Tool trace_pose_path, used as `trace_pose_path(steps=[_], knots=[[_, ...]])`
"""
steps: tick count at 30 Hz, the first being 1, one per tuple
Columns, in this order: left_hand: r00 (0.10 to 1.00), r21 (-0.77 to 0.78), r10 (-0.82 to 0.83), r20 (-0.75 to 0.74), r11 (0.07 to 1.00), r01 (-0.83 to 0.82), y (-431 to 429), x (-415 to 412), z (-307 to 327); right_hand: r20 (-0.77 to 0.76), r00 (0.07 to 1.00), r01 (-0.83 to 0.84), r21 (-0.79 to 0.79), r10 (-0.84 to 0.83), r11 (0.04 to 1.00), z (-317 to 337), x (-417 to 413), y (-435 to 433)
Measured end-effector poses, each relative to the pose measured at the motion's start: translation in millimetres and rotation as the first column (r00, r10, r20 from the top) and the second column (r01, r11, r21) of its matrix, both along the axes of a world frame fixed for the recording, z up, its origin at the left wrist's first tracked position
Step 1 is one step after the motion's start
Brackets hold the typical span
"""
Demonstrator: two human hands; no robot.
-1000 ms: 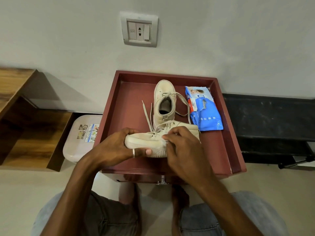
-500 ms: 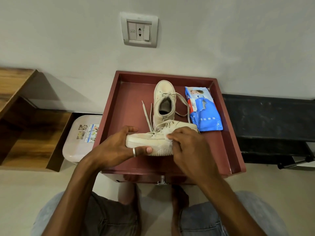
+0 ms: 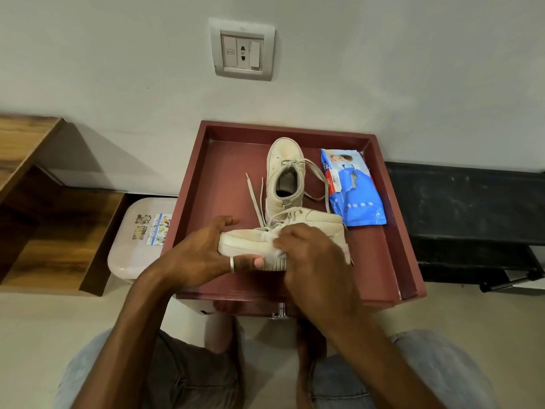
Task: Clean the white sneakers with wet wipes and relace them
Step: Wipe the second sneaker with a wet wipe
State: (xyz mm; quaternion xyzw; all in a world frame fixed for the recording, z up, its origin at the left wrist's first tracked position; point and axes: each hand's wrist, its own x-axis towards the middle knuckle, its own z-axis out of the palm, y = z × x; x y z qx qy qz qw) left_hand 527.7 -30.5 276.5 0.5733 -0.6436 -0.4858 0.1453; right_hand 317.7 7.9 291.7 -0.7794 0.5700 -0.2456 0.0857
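Observation:
One white sneaker (image 3: 247, 242) lies sideways at the front of the dark red tray (image 3: 224, 172), toe to the left. My left hand (image 3: 203, 255) grips its toe, thumb under the sole. My right hand (image 3: 312, 255) pinches a crumpled white wet wipe (image 3: 272, 236) against the shoe's side near the laces. The second sneaker (image 3: 284, 175) stands behind it, toe toward the wall, its loose laces spread over the tray. A blue pack of wet wipes (image 3: 352, 187) lies at the tray's right side.
The tray tops a small cabinet against a white wall with a socket plate (image 3: 242, 50). A white lidded bin (image 3: 138, 234) stands to its left, beside a wooden shelf (image 3: 44, 219). A black bench (image 3: 466, 214) is on the right. My knees are below.
My right hand has slid the wipe a little leftward and upward along the side of the front sneaker. The left hand keeps its grip on the toe.

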Motion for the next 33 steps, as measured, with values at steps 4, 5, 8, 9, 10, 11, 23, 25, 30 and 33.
trace_pose_path(steps=[4,5,8,9,10,11,23,25,30,33], knots=[[1.000,-0.022,-0.009,0.004,1.000,0.009,3,-2,2,0.065,0.992,-0.114,0.047,0.111,0.992,1,-10,-6],[1.000,-0.032,0.019,-0.013,0.999,-0.020,3,-4,3,0.079,0.995,-0.071,0.049,0.067,0.996,3,-23,-10],[0.993,-0.068,0.104,-0.064,0.992,-0.108,2,-9,5,0.112,0.993,0.029,0.058,-0.036,0.998,12,-43,-15],[0.989,-0.078,0.123,-0.081,0.989,-0.129,2,-11,5,0.123,0.992,0.019,0.052,-0.025,0.998,15,-38,-13],[0.986,-0.090,0.137,-0.099,0.985,-0.146,2,-12,5,0.126,0.992,-0.010,0.045,0.004,0.999,17,-28,-10],[0.983,-0.102,0.145,-0.115,0.982,-0.157,3,-13,4,0.129,0.991,-0.043,0.041,0.038,0.998,17,-17,-8],[0.920,-0.214,0.276,-0.278,0.916,-0.340,16,-34,3,0.151,0.987,-0.090,0.190,0.062,0.978,47,-19,-17],[0.919,-0.246,0.265,-0.292,0.908,-0.340,18,-37,2,0.181,0.982,-0.085,0.158,0.055,0.984,48,-8,-14],[0.925,-0.355,0.214,-0.313,0.877,-0.323,24,-42,-4,0.274,0.962,-0.019,0.052,0.004,0.998,50,27,-12],[0.929,-0.393,0.190,-0.319,0.865,-0.312,25,-43,-5,0.177,0.984,-0.041,0.071,0.028,0.997,60,23,-10]])
